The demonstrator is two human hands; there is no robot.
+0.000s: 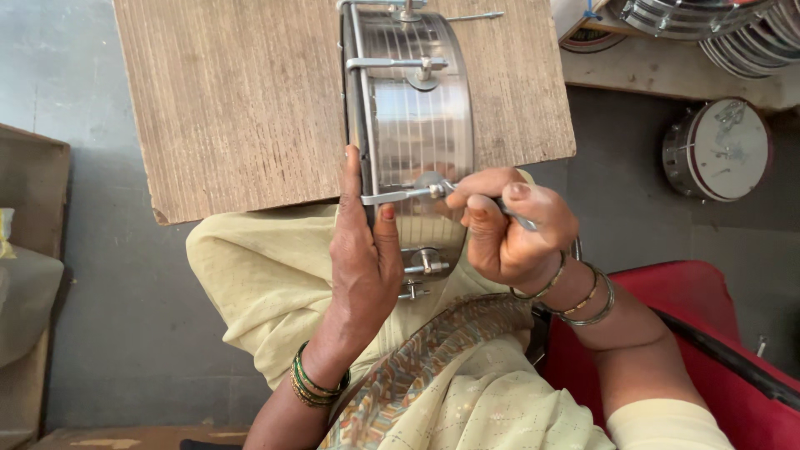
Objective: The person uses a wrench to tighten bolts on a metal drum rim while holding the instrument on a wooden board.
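A shiny metal drum shell [421, 117] stands on its edge, resting half on a wooden board [242, 100] and half on my lap. My left hand [364, 250] grips the drum's rim on its left side, thumb pressed against the hoop. My right hand [504, 229] is closed around a thin metal tool [521, 221] whose tip meets a tension rod and lug [408, 195] on the side of the shell. More lugs [425, 265] show just below, between my hands.
A finished drum with a white head [718, 150] lies on the grey floor at the right. Several stacked metal drum shells [733, 25] sit at the top right. A red seat [717, 333] is under my right arm. A box [29, 250] stands at the left.
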